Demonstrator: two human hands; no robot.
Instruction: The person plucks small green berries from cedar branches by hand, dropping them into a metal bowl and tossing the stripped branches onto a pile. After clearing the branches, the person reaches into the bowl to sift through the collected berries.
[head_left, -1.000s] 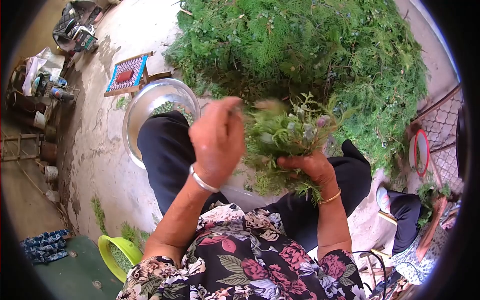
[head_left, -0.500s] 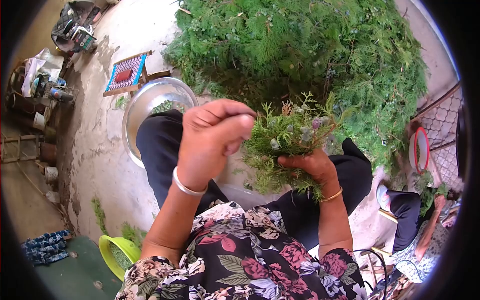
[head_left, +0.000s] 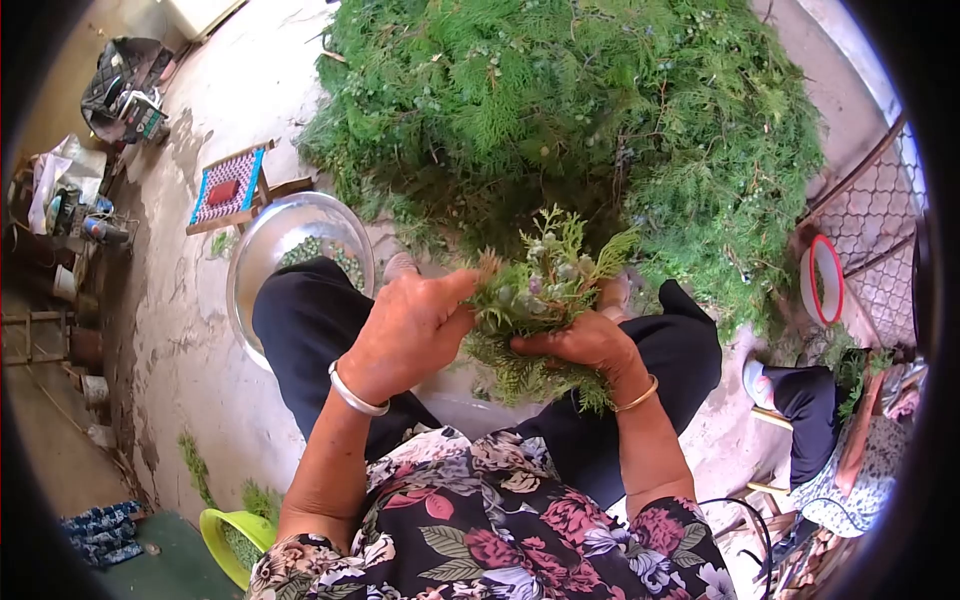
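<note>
A bunch of evergreen sprigs (head_left: pixel 540 290) with small bluish-green cones is held over the lap in my right hand (head_left: pixel 590 350), thumb across its near side. My left hand (head_left: pixel 412 325), closed in a pinch, is at the left edge of the bunch; what its fingertips grip, if anything, is hidden. Beyond my left knee a shiny metal basin (head_left: pixel 250 255) holds picked green cones (head_left: pixel 322 252). A large heap of cut evergreen branches (head_left: pixel 560 110) lies in front of me.
A low woven stool (head_left: pixel 228 190) with a red object on it stands behind the basin. A yellow-green tub (head_left: pixel 215 540) sits at my lower left. At right are a red-rimmed round item (head_left: pixel 823 280) and another person's leg (head_left: pixel 808 420).
My left hand has moved down and right, from above the bunch to its left edge. My right hand still holds the sprigs, slightly lower and further left. The view has shifted a little.
</note>
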